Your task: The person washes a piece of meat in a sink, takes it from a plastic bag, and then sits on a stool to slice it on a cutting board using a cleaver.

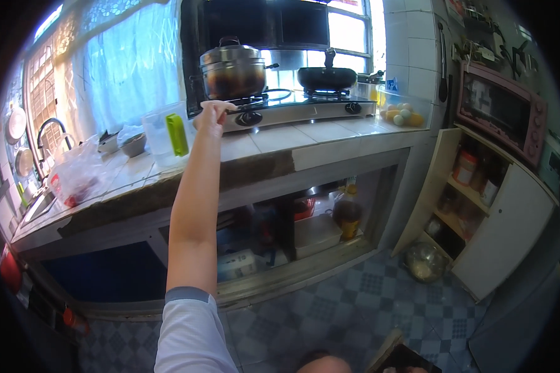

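Observation:
My left hand point(212, 112) reaches over the counter to the left end of a gas stove point(303, 110), its fingers bent and pointing right. Whether it touches the stove or pinches something small, I cannot tell. Just behind it, a lidded metal steamer pot point(233, 72), browned at its base, sits on the left burner, above a black stove knob point(248, 118). At the bottom edge, a sliver of my right hand point(406, 370) shows against a dark object with a pale edge point(403, 356). The rest of that hand is cut off, so its grip is unclear.
A black pan point(327, 78) sits on the right burner. Left of my forearm stand a clear plastic container point(156, 135), a green packet point(177, 135), bowls point(134, 144) and a plastic bag point(79, 170). Eggs point(403, 115) fill a clear box. A cabinet door point(501, 228) hangs open at right.

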